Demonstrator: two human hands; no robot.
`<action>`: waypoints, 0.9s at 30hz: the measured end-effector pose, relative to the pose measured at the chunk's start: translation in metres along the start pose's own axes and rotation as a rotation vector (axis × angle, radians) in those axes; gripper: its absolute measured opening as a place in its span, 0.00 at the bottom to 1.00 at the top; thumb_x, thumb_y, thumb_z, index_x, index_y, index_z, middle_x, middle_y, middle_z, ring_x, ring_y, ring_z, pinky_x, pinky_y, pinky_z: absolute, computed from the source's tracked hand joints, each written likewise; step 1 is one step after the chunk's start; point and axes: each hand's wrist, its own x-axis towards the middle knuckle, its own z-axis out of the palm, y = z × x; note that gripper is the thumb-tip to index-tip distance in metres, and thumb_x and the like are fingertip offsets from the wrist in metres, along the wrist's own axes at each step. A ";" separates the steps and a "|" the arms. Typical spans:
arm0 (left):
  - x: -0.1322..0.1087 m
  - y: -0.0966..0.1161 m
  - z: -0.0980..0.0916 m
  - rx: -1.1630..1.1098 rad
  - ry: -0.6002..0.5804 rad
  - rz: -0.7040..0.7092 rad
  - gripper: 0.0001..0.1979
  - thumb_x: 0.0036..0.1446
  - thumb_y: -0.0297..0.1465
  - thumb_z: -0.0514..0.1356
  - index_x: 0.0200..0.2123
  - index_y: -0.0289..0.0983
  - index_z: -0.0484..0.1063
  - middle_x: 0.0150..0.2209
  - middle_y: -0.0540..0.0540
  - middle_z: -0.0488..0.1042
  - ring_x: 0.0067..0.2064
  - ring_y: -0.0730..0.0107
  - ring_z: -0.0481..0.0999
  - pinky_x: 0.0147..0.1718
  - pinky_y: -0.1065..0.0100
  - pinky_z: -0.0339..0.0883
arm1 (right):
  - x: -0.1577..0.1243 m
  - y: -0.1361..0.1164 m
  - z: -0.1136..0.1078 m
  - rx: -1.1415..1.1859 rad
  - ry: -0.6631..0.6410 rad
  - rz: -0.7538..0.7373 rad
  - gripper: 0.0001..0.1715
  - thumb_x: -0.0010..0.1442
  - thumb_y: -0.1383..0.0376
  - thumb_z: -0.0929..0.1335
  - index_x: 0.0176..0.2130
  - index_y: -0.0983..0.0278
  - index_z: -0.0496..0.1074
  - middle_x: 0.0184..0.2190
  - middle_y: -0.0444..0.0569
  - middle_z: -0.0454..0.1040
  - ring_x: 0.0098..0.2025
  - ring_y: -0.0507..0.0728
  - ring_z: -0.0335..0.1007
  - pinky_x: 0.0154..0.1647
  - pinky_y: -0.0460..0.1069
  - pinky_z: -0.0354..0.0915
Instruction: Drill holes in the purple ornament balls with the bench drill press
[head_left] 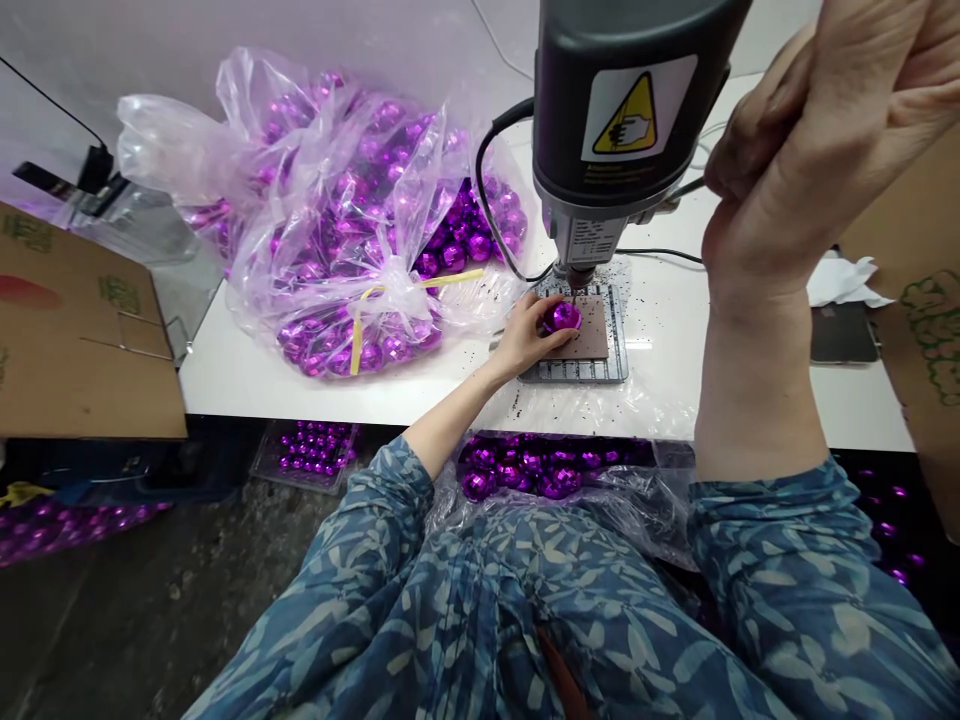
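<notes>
My left hand [525,338] is closed around a shiny purple faceted ball [562,317] and holds it on a brown pad [592,335] over the metal base plate [600,368] of a bench drill [622,110]. The drill bit touches the top of the ball. My right hand [817,140] is raised at the upper right, fingers wrapped round the thin metal lever [688,187] of the drill.
A large clear plastic bag [337,210] full of purple balls lies on the white table [225,370] to the left. More purple balls fill a bag [540,475] at my lap and a tray [311,450] below. Cardboard boxes [82,330] stand at left and right.
</notes>
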 end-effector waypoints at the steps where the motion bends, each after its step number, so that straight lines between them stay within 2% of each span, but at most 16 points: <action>1: -0.001 0.001 0.005 -0.004 0.033 0.002 0.29 0.59 0.40 0.76 0.61 0.40 0.76 0.51 0.40 0.76 0.55 0.53 0.78 0.57 0.50 0.76 | -0.001 -0.001 0.000 -0.004 -0.003 0.000 0.36 0.48 0.38 0.70 0.23 0.63 0.52 0.15 0.37 0.40 0.14 0.41 0.48 0.19 0.44 0.38; 4: -0.007 0.003 0.020 -0.084 0.104 -0.016 0.33 0.59 0.38 0.76 0.63 0.41 0.70 0.55 0.40 0.77 0.56 0.54 0.79 0.58 0.50 0.77 | -0.003 -0.003 -0.001 -0.032 -0.003 0.006 0.39 0.48 0.37 0.70 0.23 0.63 0.48 0.14 0.37 0.41 0.14 0.40 0.49 0.18 0.44 0.38; 9: -0.014 0.001 0.033 -0.200 0.092 -0.006 0.29 0.61 0.38 0.74 0.60 0.42 0.68 0.59 0.39 0.77 0.59 0.54 0.80 0.59 0.49 0.77 | -0.006 -0.005 -0.003 -0.041 -0.030 0.016 0.42 0.48 0.36 0.69 0.24 0.64 0.45 0.14 0.36 0.42 0.14 0.39 0.50 0.18 0.42 0.38; 16: -0.006 -0.010 0.032 -0.173 0.081 -0.057 0.31 0.58 0.41 0.77 0.59 0.41 0.72 0.55 0.38 0.79 0.59 0.49 0.79 0.61 0.44 0.75 | -0.011 -0.004 -0.006 -0.026 -0.029 -0.037 0.39 0.55 0.40 0.70 0.23 0.64 0.47 0.14 0.37 0.46 0.15 0.41 0.53 0.19 0.43 0.39; 21: -0.005 -0.013 0.030 -0.170 0.080 -0.036 0.30 0.57 0.43 0.78 0.59 0.42 0.74 0.55 0.40 0.79 0.59 0.50 0.78 0.61 0.46 0.74 | -0.022 -0.004 -0.007 -0.028 0.006 -0.093 0.40 0.57 0.41 0.70 0.20 0.65 0.47 0.12 0.38 0.44 0.14 0.41 0.49 0.20 0.44 0.39; 27: -0.004 -0.013 0.029 -0.128 0.078 -0.015 0.29 0.57 0.39 0.78 0.58 0.42 0.74 0.55 0.41 0.79 0.59 0.51 0.78 0.61 0.47 0.74 | -0.042 -0.002 -0.015 -0.033 0.045 -0.127 0.45 0.63 0.45 0.70 0.23 0.67 0.36 0.13 0.39 0.39 0.15 0.39 0.50 0.22 0.42 0.41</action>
